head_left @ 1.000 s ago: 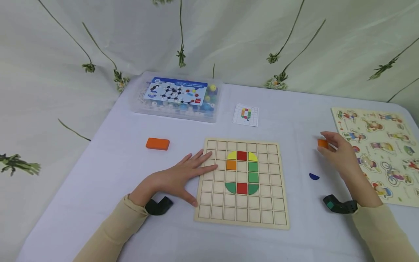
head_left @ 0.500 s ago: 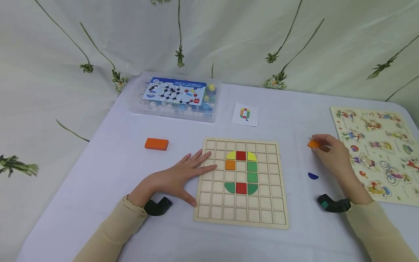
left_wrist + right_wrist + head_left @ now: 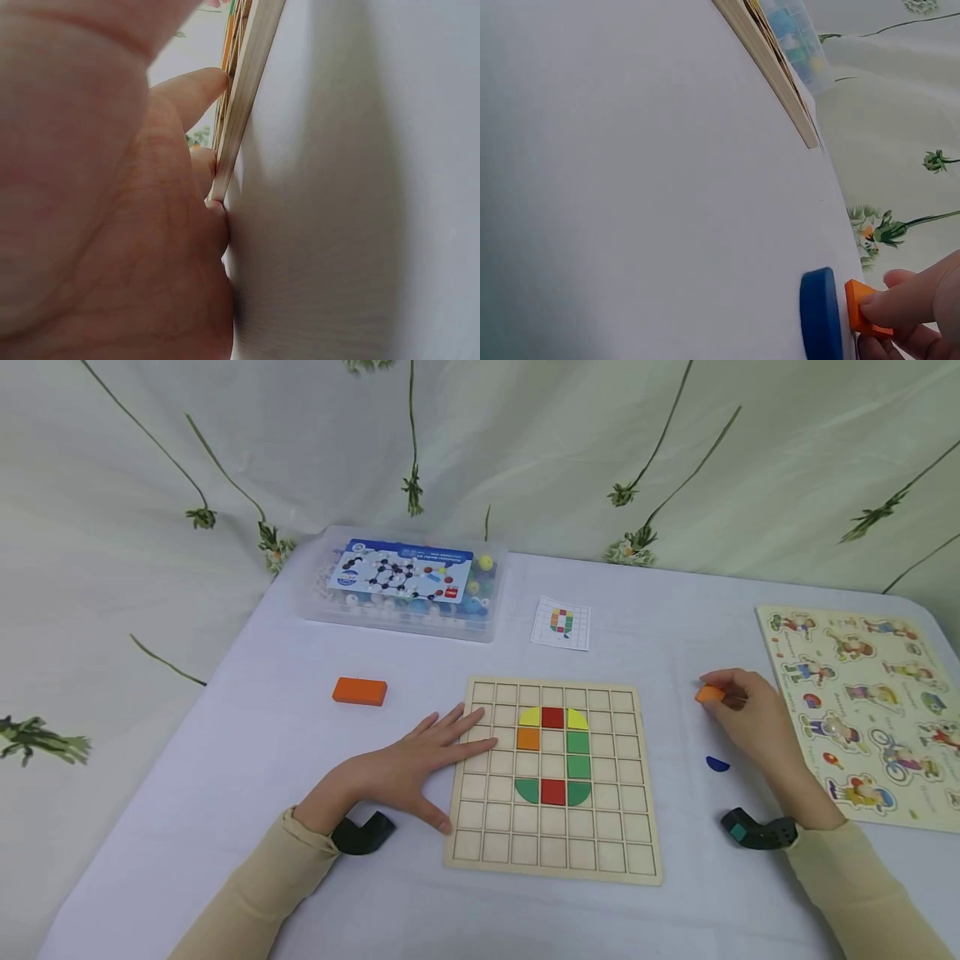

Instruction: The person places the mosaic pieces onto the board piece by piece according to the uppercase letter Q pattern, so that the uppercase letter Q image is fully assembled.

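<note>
My left hand (image 3: 405, 770) lies with spread, straight fingers on the left edge of a wooden grid board (image 3: 480, 852). In the left wrist view its fingers touch the board's side (image 3: 244, 97). Colored tiles form a ring on the board: red, yellow, green and one orange square (image 3: 528, 739). To the right of the board, my right hand (image 3: 753, 722) pinches an orange square tile (image 3: 708, 694) between thumb and fingers. In the right wrist view this orange tile (image 3: 855, 309) appears beside a blue half-round piece (image 3: 820, 315), which lies on the table below the hand.
An orange block (image 3: 360, 691) lies left of the board. Behind stand a clear plastic case (image 3: 476, 625) of colored beads and a small pattern card (image 3: 561, 623). A picture puzzle board (image 3: 870, 718) lies at the right, near my right forearm.
My right hand has moved left, away from the puzzle board, carrying the orange tile, which has turned a little. The left hand has stayed in place on the grid board.
</note>
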{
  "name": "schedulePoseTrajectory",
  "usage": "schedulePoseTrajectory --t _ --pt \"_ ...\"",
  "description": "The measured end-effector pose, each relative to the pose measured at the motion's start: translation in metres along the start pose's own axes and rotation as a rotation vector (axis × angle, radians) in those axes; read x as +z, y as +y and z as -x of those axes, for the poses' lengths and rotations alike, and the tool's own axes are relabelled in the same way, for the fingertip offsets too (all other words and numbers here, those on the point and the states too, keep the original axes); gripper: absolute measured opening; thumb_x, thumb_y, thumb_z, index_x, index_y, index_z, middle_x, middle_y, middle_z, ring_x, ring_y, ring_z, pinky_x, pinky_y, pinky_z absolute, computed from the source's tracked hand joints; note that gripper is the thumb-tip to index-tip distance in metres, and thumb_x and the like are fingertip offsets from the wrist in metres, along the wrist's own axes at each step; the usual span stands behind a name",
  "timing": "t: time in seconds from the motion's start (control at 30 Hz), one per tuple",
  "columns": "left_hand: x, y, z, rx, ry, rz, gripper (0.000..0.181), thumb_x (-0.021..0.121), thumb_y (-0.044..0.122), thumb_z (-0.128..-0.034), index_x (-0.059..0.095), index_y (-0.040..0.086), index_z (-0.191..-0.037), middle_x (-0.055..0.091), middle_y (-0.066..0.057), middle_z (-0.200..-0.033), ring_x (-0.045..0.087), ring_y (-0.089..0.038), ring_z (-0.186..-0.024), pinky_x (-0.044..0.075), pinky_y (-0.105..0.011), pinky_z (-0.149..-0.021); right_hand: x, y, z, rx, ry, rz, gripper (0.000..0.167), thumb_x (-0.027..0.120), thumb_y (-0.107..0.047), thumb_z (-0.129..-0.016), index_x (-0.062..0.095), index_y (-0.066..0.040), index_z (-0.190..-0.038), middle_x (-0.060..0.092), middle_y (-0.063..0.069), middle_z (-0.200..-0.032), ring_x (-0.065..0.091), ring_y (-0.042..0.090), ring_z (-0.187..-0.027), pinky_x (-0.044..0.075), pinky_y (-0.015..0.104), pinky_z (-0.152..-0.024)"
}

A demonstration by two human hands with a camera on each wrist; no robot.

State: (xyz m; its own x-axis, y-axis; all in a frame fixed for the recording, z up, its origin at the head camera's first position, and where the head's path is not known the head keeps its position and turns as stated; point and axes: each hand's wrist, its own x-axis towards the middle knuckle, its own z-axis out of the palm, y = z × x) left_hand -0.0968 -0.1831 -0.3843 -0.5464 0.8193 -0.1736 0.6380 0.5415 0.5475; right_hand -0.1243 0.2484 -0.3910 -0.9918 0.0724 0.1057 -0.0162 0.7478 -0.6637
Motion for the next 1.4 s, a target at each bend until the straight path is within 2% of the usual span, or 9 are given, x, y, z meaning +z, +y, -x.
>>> schedulePoseTrajectory --t 0.13,0.27,0.37,0.5,0.73,0.83,1.0,1.23,1.4 --pt "0.000 0.001 0.000 -0.007 -0.005 0.002 0.108 0.078 0.053 -0.0654 0.021 0.020 -0.150 -0.005 -0.008 -0.156 -0.014 -0.026 -0.138 -0.003 -0.051 -0.107 0.000 -0.007 0.000 -0.006 0.015 -0.015 0.020 0.059 0.003 -0.089 0.061 0.004 -0.108 0.057 0.020 -0.105 0.053 0.036 -0.098 0.044 0.048 -0.085" --pt "0.000 0.001 0.000 -0.010 -0.010 -0.001 0.108 0.078 0.054 -0.0655 0.021 0.021 -0.151 -0.005 -0.007 -0.156 -0.014 -0.026 -0.138 -0.003 -0.051 -0.107 0.003 -0.025 -0.001 -0.045 0.018 -0.071 0.015 0.059 0.001 -0.089 0.063 0.002 -0.103 0.061 0.016 -0.099 0.056 0.030 -0.095 0.048 0.039 -0.083" --pt "-0.001 0.001 0.000 -0.005 -0.008 -0.007 0.108 0.078 0.054 -0.0653 0.021 0.020 -0.151 -0.006 -0.007 -0.156 -0.014 -0.027 -0.138 -0.003 -0.052 -0.107 0.010 -0.046 0.000 -0.092 -0.001 -0.141 0.013 0.060 0.002 -0.088 0.063 0.001 -0.101 0.062 0.014 -0.097 0.058 0.024 -0.091 0.049 0.026 -0.079" --pt "-0.001 0.001 0.001 -0.001 -0.005 -0.002 0.108 0.078 0.055 -0.0651 0.021 0.020 -0.150 -0.006 -0.008 -0.156 -0.014 -0.027 -0.138 -0.003 -0.052 -0.107 0.026 -0.076 0.004 -0.165 -0.083 -0.253 0.014 0.061 0.006 -0.086 0.064 0.001 -0.098 0.064 0.012 -0.097 0.059 0.020 -0.088 0.048 0.016 -0.073" --pt "-0.001 0.002 0.002 -0.004 -0.008 0.013 0.108 0.077 0.055 -0.0656 0.021 0.021 -0.151 -0.007 -0.007 -0.156 -0.015 -0.027 -0.138 -0.003 -0.053 -0.107 0.057 -0.113 0.020 -0.229 -0.276 -0.387 0.016 0.062 0.008 -0.085 0.065 0.000 -0.098 0.064 0.009 -0.098 0.060 0.022 -0.090 0.051 0.030 -0.078" --pt "-0.002 0.003 0.002 -0.005 -0.011 0.012 0.107 0.077 0.055 -0.0661 0.021 0.020 -0.151 -0.007 -0.007 -0.156 -0.015 -0.027 -0.138 -0.002 -0.053 -0.107 0.070 -0.120 0.027 -0.263 -0.327 -0.419 0.017 0.062 0.010 -0.084 0.066 -0.002 -0.096 0.065 0.007 -0.097 0.060 0.021 -0.087 0.051 0.030 -0.078" --pt "-0.002 0.002 0.000 0.000 -0.010 0.013 0.107 0.077 0.055 -0.0665 0.021 0.020 -0.151 -0.006 -0.007 -0.156 -0.015 -0.027 -0.138 -0.003 -0.053 -0.107 0.084 -0.125 0.037 -0.294 -0.368 -0.403 0.018 0.064 0.010 -0.082 0.067 -0.004 -0.092 0.065 0.003 -0.092 0.060 0.018 -0.083 0.051 0.030 -0.078" --pt "-0.001 0.001 0.000 0.004 -0.003 -0.008 0.107 0.076 0.057 -0.0662 0.021 0.020 -0.150 -0.005 -0.008 -0.156 -0.015 -0.027 -0.138 -0.003 -0.052 -0.107 0.093 -0.129 0.048 -0.295 -0.406 -0.388 0.020 0.063 0.010 -0.082 0.066 -0.008 -0.090 0.062 -0.002 -0.091 0.058 0.015 -0.084 0.051 0.026 -0.074" --pt "-0.002 0.001 0.001 0.006 -0.002 0.001 0.107 0.076 0.056 -0.0662 0.021 0.020 -0.150 -0.005 -0.008 -0.156 -0.015 -0.027 -0.138 -0.004 -0.052 -0.107 0.096 -0.131 0.050 -0.349 -0.408 -0.373 0.021 0.063 0.012 -0.081 0.066 -0.007 -0.087 0.061 -0.001 -0.089 0.060 0.016 -0.083 0.052 0.024 -0.071"
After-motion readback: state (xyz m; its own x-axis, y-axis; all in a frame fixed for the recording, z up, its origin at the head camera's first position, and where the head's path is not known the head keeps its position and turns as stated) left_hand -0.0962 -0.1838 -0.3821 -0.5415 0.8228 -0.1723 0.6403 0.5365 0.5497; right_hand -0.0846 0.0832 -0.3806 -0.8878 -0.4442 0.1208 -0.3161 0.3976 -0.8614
